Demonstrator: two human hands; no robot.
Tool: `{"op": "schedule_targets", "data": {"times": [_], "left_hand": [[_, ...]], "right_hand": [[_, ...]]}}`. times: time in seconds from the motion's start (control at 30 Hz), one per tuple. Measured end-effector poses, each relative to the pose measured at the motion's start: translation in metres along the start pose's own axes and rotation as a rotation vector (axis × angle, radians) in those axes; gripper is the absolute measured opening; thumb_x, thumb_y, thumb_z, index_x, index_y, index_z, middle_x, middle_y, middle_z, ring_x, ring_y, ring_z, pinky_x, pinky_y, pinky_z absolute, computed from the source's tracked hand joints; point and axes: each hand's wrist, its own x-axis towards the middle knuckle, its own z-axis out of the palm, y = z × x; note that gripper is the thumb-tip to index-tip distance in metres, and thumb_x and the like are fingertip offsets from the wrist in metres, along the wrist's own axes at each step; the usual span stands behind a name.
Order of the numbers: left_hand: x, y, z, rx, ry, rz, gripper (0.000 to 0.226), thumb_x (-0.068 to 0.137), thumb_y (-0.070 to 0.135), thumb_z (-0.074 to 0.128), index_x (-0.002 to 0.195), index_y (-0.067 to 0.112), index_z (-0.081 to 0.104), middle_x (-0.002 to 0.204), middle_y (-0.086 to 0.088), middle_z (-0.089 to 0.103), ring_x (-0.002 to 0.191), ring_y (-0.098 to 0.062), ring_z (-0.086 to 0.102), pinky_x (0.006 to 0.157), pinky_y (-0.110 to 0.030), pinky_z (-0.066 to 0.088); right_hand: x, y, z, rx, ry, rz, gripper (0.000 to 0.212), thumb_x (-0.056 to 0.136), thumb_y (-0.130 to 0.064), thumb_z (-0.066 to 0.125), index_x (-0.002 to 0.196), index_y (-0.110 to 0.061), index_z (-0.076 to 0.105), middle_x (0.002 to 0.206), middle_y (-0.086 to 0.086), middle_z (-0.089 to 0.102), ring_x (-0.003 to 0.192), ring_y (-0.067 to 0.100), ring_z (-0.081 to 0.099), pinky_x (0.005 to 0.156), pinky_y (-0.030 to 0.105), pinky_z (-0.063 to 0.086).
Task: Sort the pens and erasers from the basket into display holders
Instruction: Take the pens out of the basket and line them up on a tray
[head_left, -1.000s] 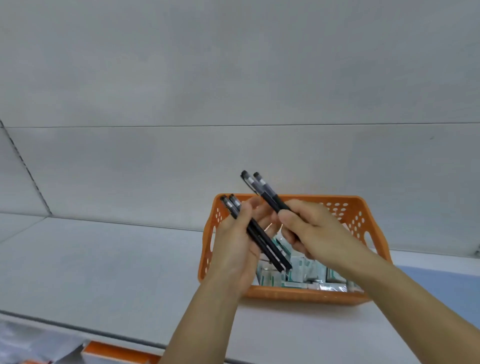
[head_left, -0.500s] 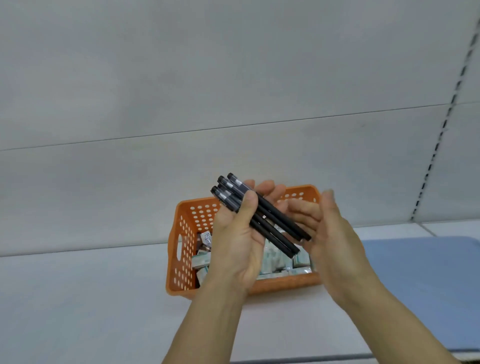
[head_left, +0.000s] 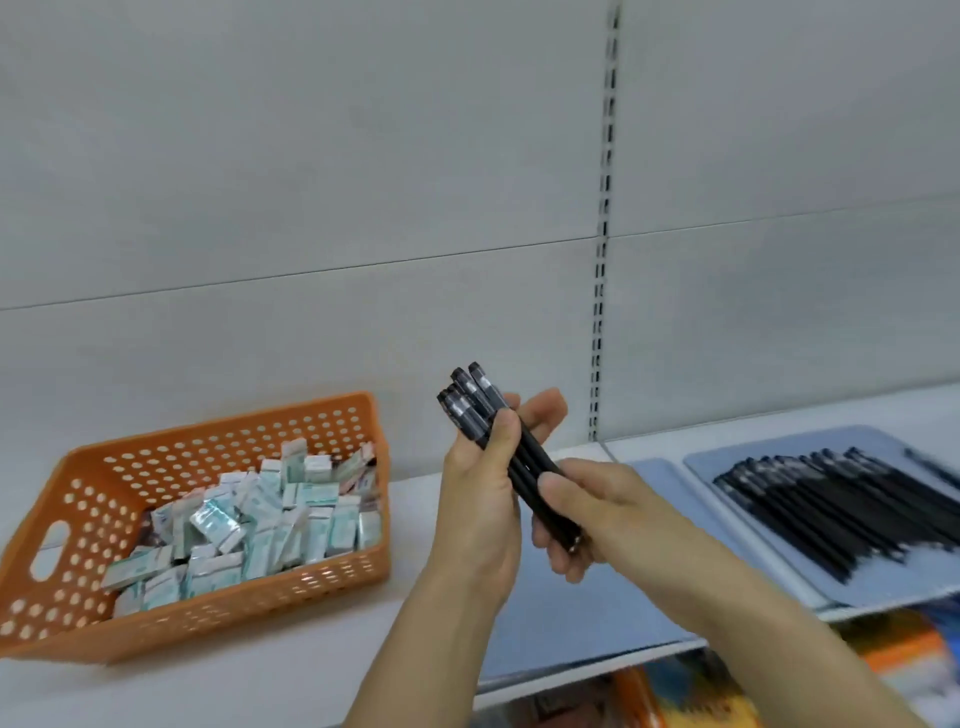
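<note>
Black plastic pens (head_left: 511, 447), a small bundle of them, sit between both hands at the centre of the view, caps pointing to about 11 o'clock. The left hand (head_left: 480, 499) is clenched round the upper barrels, thumb pressed across the front; the right hand (head_left: 582, 512) grasps the lower ends, fingers curled under the tips. At 9 o'clock the orange basket (head_left: 67, 618) rests on the white shelf (head_left: 291, 670), filled with boxed erasers (head_left: 249, 519); no pens show in it. At 3 o'clock a pale blue tray (head_left: 753, 452) already carries a fanned row of black pens (head_left: 841, 504). These pens look light, stiff and smooth, so a loose bundle will likely slide apart or roll. Gripping mid-barrel with all of them squeezed together seems safest, tips levelled against a palm before they are laid beside the row.
</note>
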Motion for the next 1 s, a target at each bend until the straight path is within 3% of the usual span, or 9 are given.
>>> {"op": "schedule_targets", "data": {"times": [0.17,0.3,0.4,0.5,0.63,0.7,0.77,0.87,1.0], "left_hand": [[-0.001,-0.066,0.076,-0.015,-0.128,-0.218,0.018,0.103,0.021,0.04,0.116,0.012,0.049,0.114,-0.004,0.072,0.107,-0.022,0.068,0.074,-0.034,0.057],[-0.001,-0.118,0.131,-0.021,-0.15,-0.348,0.022,0.102,0.021,0.041,0.118,0.009,0.049,0.112,-0.005,0.072,0.102,-0.024,0.07,0.091,-0.045,0.052],[0.005,-0.148,0.165,0.048,-0.179,-0.386,0.02,0.104,0.02,0.04,0.117,0.009,0.051,0.109,-0.006,0.073,0.1,-0.023,0.07,0.09,-0.042,0.054],[0.014,-0.172,0.183,0.353,-0.276,-0.367,0.031,0.104,0.035,0.039,0.126,0.017,0.052,0.118,0.004,0.069,0.111,-0.014,0.064,0.098,-0.038,0.05],[0.022,-0.201,0.171,1.264,-0.516,-0.064,0.05,0.099,0.056,0.031,0.143,0.033,0.032,0.141,0.011,0.044,0.135,-0.013,0.037,0.112,-0.034,0.03],[0.021,-0.213,0.162,1.584,-0.635,-0.001,0.065,0.097,0.063,0.027,0.153,0.032,0.018,0.158,0.009,0.02,0.147,-0.014,0.01,0.121,-0.037,0.012],[0.019,-0.22,0.157,1.701,-0.687,-0.05,0.075,0.094,0.068,0.026,0.155,0.03,0.007,0.163,0.01,-0.001,0.149,-0.012,-0.008,0.121,-0.035,-0.002],[0.02,-0.223,0.157,1.736,-0.668,-0.021,0.078,0.093,0.068,0.029,0.156,0.028,0.006,0.163,0.01,-0.007,0.148,-0.011,-0.012,0.119,-0.032,-0.004],[0.022,-0.225,0.154,1.723,-0.654,0.007,0.077,0.094,0.067,0.031,0.156,0.026,0.009,0.163,0.01,-0.003,0.149,-0.011,-0.01,0.119,-0.032,-0.003]], "right_hand": [[-0.034,0.041,-0.101,0.064,-0.104,0.165,0.025,0.104,-0.03,0.04,0.102,-0.008,0.053,0.072,0.003,0.05,0.054,0.012,0.037,0.052,0.024,0.028],[-0.059,0.07,-0.163,0.229,-0.112,0.264,0.026,0.103,-0.033,0.043,0.102,-0.01,0.055,0.075,0.002,0.048,0.057,0.01,0.035,0.046,0.02,0.023],[-0.074,0.085,-0.197,0.216,-0.058,0.292,0.024,0.103,-0.031,0.043,0.096,-0.011,0.053,0.074,0.003,0.051,0.054,0.009,0.036,0.043,0.019,0.021],[-0.079,0.092,-0.23,0.156,0.087,0.268,0.022,0.104,-0.025,0.041,0.091,-0.01,0.05,0.067,0.001,0.049,0.049,0.009,0.032,0.04,0.018,0.021],[-0.065,0.118,-0.297,-0.513,0.486,0.236,0.026,0.102,-0.022,0.039,0.077,-0.013,0.043,0.065,0.0,0.048,0.06,0.02,0.042,0.053,0.03,0.032],[-0.056,0.135,-0.32,-0.926,0.532,0.349,0.022,0.102,-0.019,0.036,0.082,-0.012,0.041,0.075,0.001,0.052,0.069,0.023,0.048,0.061,0.032,0.037],[-0.049,0.146,-0.326,-1.174,0.482,0.463,0.016,0.1,-0.011,0.036,0.084,-0.011,0.039,0.079,0.001,0.054,0.07,0.022,0.051,0.06,0.028,0.038],[-0.041,0.153,-0.325,-1.269,0.427,0.572,0.027,0.097,-0.007,0.038,0.072,-0.013,0.029,0.068,-0.004,0.042,0.06,0.016,0.042,0.048,0.025,0.026],[-0.04,0.149,-0.318,-1.362,0.433,0.512,0.032,0.105,-0.041,0.029,0.103,-0.015,0.048,0.1,0.0,0.058,0.083,0.021,0.058,0.054,0.028,0.031]]}}
